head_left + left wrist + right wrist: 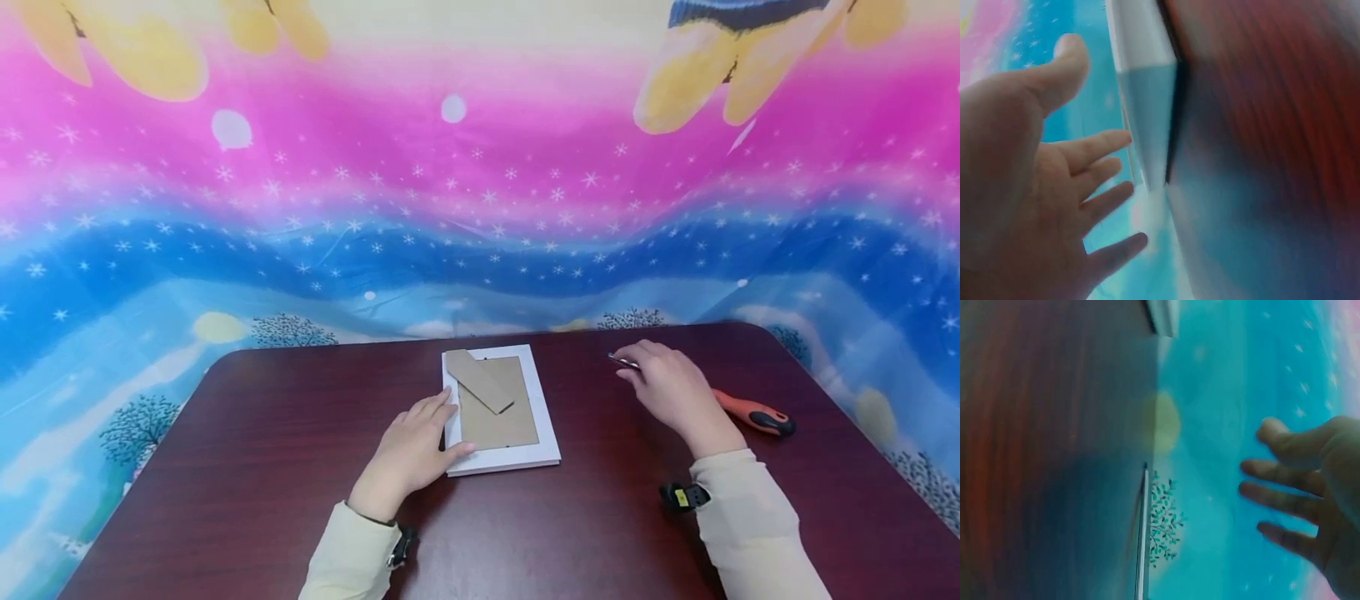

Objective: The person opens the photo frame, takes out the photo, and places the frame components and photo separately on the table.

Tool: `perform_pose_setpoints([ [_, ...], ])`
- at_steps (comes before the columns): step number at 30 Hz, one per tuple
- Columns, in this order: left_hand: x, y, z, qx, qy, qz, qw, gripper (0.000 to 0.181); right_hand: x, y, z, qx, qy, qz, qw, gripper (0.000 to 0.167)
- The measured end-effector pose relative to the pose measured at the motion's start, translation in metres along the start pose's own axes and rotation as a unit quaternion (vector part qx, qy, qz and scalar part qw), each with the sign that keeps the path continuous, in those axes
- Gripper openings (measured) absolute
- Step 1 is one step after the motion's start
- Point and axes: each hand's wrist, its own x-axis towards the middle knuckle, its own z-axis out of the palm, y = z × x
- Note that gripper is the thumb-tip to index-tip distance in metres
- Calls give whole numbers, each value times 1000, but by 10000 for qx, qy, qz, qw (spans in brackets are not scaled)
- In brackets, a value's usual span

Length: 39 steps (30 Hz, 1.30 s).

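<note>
A white picture frame [542, 417] lies face down on the table, its brown backing board [501, 433] and folded stand leg [480, 382] showing. At the frame's left side is my left hand [408, 446], fingers stretched out near the edge; the left wrist view shows them beside the frame's white side [1147, 106]. My right hand [667, 387] hovers over a screwdriver with an orange and black handle [756, 415]. In the right wrist view the fingers are loosely extended, apart from the metal shaft [1142, 544]. The hand hides the middle of the screwdriver.
The dark red-brown table [277, 467] has rounded far corners. Behind it hangs a pink and blue patterned cloth [480, 208], which also runs down both sides. Black straps with small devices [684, 497] are on both wrists.
</note>
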Motion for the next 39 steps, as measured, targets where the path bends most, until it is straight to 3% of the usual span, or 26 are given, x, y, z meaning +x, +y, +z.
perform_pose_setpoints([
  [5, 3, -6, -4, 403, 121, 452, 9981, 70, 5, -12, 13, -30, 114, -802, 9967, 28],
  [9, 4, -13, -6, 841, 204, 957, 9916, 67, 5, -20, 18, -11, 57, -1206, 9927, 36],
  [14, 1, -21, -9, 1051, 77, 1415, 9843, 70, 2, -26, 24, -3, -118, -1693, 9855, 45],
  [22, -6, -29, -6, 782, -74, 1663, 9829, 81, -7, -38, 35, -159, -268, -2702, 9623, 60],
  [28, -8, -31, -4, 861, 0, 1757, 9807, 86, -9, -47, 43, -411, -381, -3256, 9438, 70],
  [34, -6, -28, -2, 1155, 74, 1956, 9738, 84, -6, -56, 48, -689, -307, -3625, 9289, 67],
  [39, -4, -25, 1, 1561, 265, 2059, 9657, 81, -4, -64, 50, -781, -418, -3700, 9248, 66],
])
